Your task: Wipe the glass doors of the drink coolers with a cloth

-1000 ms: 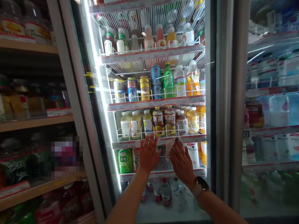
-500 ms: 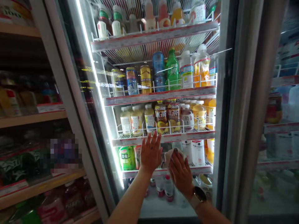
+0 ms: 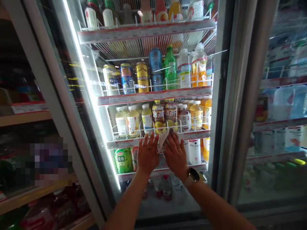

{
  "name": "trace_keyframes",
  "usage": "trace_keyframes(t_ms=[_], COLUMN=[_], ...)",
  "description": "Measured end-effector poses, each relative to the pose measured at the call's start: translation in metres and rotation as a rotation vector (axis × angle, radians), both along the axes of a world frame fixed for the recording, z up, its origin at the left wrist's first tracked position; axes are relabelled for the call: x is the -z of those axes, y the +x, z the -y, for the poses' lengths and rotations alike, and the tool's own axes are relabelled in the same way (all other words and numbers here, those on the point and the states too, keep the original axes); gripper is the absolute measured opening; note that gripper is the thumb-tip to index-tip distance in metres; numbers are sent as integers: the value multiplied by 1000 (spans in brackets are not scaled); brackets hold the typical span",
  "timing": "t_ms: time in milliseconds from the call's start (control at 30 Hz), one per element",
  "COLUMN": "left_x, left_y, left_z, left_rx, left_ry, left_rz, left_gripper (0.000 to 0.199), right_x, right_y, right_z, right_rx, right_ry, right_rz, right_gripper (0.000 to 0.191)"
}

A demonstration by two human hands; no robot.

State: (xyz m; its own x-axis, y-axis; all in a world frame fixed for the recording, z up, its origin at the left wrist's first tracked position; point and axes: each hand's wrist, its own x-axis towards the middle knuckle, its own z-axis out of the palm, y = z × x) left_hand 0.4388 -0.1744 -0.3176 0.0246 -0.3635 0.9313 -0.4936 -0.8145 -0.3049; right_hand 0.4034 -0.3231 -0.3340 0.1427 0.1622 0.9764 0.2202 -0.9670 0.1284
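Observation:
A glass door (image 3: 153, 201) stands before lit shelves of drinks. My left hand (image 3: 148, 155) lies open against the glass with its fingers spread upward, holding nothing. Just right of it, my right hand (image 3: 174, 155) presses a pale cloth (image 3: 163, 140) to the glass, the cloth showing beyond its fingers and on its left side. A dark watch (image 3: 193, 174) is on my right wrist. Behind the glass, tea bottles (image 3: 158, 117) stand just above my hands, and a green package (image 3: 123, 160) is to the lower left.
Cans (image 3: 142, 77) and a green bottle (image 3: 170, 67) stand on a higher shelf. A metal door frame (image 3: 242, 102) runs down the right, with another glass-fronted cooler beyond. Wooden shelves (image 3: 26, 118) with bottles are at the left.
My right hand and the cloth have moved up and left across the glass, closer to my left hand. The view has shifted a little to the right.

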Motion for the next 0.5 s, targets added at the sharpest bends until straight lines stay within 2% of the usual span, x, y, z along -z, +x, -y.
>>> trace_keyframes(t_ms=[200, 267, 300, 367, 500], left_x=[-2, -2, -1, -1, -1], left_y=[-4, -5, -5, -4, -3], left_z=[2, 2, 2, 1, 4], left_rx=[-20, -22, -23, -26, -16], left_ry=[-15, -14, -14, -13, -5], left_rz=[23, 18, 17, 22, 41], left_gripper=[63, 63, 63, 63, 62], right_x=[110, 129, 130, 114, 46], right_y=[-11, -14, -15, -16, -9], right_z=[12, 17, 18, 17, 4], right_rx=[-36, -47, -52, -64, -47], right_ry=[22, 12, 4, -18, -13], right_rz=[-74, -86, -97, -116, -110], right_gripper=[35, 35, 35, 37, 42])
